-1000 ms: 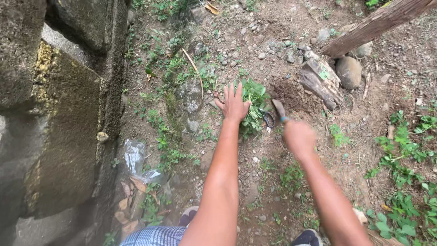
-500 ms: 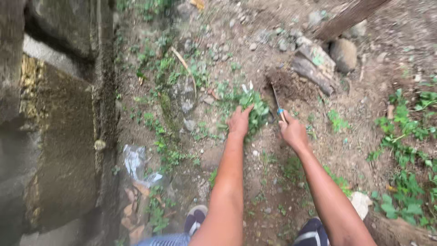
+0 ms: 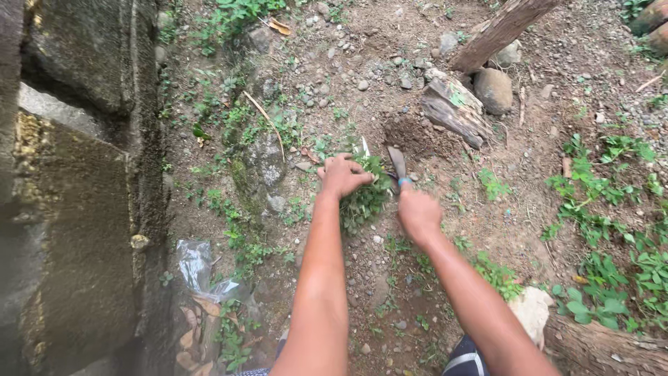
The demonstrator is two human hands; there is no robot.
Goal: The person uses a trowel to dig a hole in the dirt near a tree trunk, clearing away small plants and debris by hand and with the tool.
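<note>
My left hand (image 3: 342,174) is closed on the top of a leafy green weed clump (image 3: 365,202) growing out of the stony soil in the middle of the view. Beside it my right hand (image 3: 417,212) grips a small hand trowel (image 3: 398,164) with a blue handle end. Its rusty blade points away from me and sits at the right side of the clump. Just past the blade lies a patch of loose dug earth (image 3: 417,136).
A mossy concrete wall (image 3: 69,209) runs down the left. A split piece of wood (image 3: 456,108), a round stone (image 3: 494,89) and a leaning wooden post (image 3: 501,31) lie beyond the dug patch. Clear plastic litter (image 3: 198,268) lies by the wall. Low green plants (image 3: 612,230) spread on the right.
My left hand went from spread open over the weed to closed on it. My right hand brought the trowel blade closer to the clump's right side.
</note>
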